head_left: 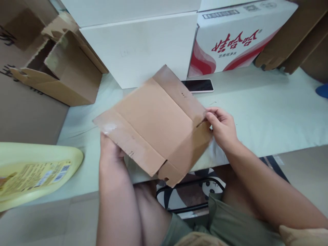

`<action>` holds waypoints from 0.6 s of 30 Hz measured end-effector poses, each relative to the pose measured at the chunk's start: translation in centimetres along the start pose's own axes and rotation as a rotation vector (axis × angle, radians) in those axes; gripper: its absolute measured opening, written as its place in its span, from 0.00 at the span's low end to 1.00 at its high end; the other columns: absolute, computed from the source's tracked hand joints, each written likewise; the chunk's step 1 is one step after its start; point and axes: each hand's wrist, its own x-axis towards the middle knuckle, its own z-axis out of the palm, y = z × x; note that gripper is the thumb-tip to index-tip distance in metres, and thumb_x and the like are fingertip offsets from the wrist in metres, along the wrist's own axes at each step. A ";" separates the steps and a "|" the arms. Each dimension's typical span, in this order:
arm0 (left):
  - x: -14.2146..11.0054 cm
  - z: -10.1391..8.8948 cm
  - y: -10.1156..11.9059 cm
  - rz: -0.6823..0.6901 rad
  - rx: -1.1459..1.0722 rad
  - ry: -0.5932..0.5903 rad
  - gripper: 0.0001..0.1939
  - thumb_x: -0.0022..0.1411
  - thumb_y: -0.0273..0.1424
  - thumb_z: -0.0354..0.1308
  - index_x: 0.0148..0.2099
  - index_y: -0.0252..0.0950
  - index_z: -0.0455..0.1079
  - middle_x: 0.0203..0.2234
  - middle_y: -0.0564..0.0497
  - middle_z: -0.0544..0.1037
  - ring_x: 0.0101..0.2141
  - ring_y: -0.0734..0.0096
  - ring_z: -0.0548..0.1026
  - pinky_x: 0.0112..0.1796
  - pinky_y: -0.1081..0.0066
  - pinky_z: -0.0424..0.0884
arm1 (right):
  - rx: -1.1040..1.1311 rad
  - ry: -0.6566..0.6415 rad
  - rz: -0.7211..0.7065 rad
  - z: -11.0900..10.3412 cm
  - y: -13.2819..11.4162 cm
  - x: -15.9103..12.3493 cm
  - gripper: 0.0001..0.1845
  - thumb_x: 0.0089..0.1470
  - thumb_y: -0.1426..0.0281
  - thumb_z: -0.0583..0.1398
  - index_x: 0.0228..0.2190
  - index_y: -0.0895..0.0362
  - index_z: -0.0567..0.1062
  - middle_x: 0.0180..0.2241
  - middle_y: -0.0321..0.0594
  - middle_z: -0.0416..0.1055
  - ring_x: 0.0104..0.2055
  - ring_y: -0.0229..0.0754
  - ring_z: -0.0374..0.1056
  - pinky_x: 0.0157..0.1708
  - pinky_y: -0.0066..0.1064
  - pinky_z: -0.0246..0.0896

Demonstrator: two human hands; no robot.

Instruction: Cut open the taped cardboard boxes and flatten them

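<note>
"What are the hands doing?"

"Both are clamped on one flattened piece of brown cardboard (159,116). The left hand (110,145) grips its left edge, most of the fingers hidden beneath; the right hand (221,124) pinches the right corner between thumb and fingers, beside a slit. So the cardboard spans the gap between them, over the near side of the pale table (269,112)."

"Anything printed on it?"

"Only small dark marks on two flaps, too tiny to read."

"And that red lettering?"

"That's on the white carton (235,41) beyond the right hand: 娃哈哈 with an ®, 饮用纯净水 beneath, and a barcode on top. A phone (202,85) lies between that hand and the carton, its screen dark."

"What about the left hand's side?"

"Left of it, a pale yellow container (38,172) has a label with fine print I can't make out. Farther out, a large brown box (38,119) shows dark characters, only partly visible."
</note>
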 end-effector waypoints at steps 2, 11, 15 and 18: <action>-0.6 0.5 0.7 0.034 -0.091 -0.024 0.21 0.44 0.45 0.76 0.34 0.41 0.72 0.27 0.51 0.82 0.41 0.55 0.83 0.43 0.61 0.81 | -0.030 0.099 -0.033 -0.2 0.4 0.3 0.20 0.52 0.54 0.73 0.42 0.50 0.79 0.42 0.40 0.79 0.48 0.47 0.75 0.49 0.40 0.71; -0.5 1.1 1.5 0.118 -0.160 0.046 0.22 0.52 0.50 0.72 0.42 0.42 0.74 0.38 0.47 0.87 0.60 0.47 0.79 0.53 0.57 0.81 | 0.285 -0.481 0.400 0.7 -0.2 -0.8 0.32 0.40 0.40 0.77 0.28 0.54 0.78 0.21 0.34 0.72 0.17 0.34 0.59 0.15 0.28 0.55; -0.5 1.3 1.7 0.257 -0.310 0.094 0.15 0.64 0.46 0.55 0.41 0.41 0.72 0.41 0.46 0.85 0.59 0.50 0.79 0.55 0.59 0.78 | 0.338 -0.443 0.372 0.7 -3.2 -2.3 0.29 0.40 0.44 0.78 0.26 0.55 0.79 0.18 0.31 0.69 0.13 0.28 0.47 0.10 0.26 0.40; -0.6 1.3 2.0 0.125 -0.463 0.164 0.14 0.66 0.46 0.50 0.43 0.43 0.70 0.38 0.51 0.83 0.48 0.59 0.82 0.45 0.64 0.78 | 0.305 -0.264 0.284 -1.2 -5.6 -3.4 0.26 0.45 0.46 0.78 0.23 0.54 0.79 0.14 0.29 0.63 0.12 0.28 0.45 0.10 0.27 0.42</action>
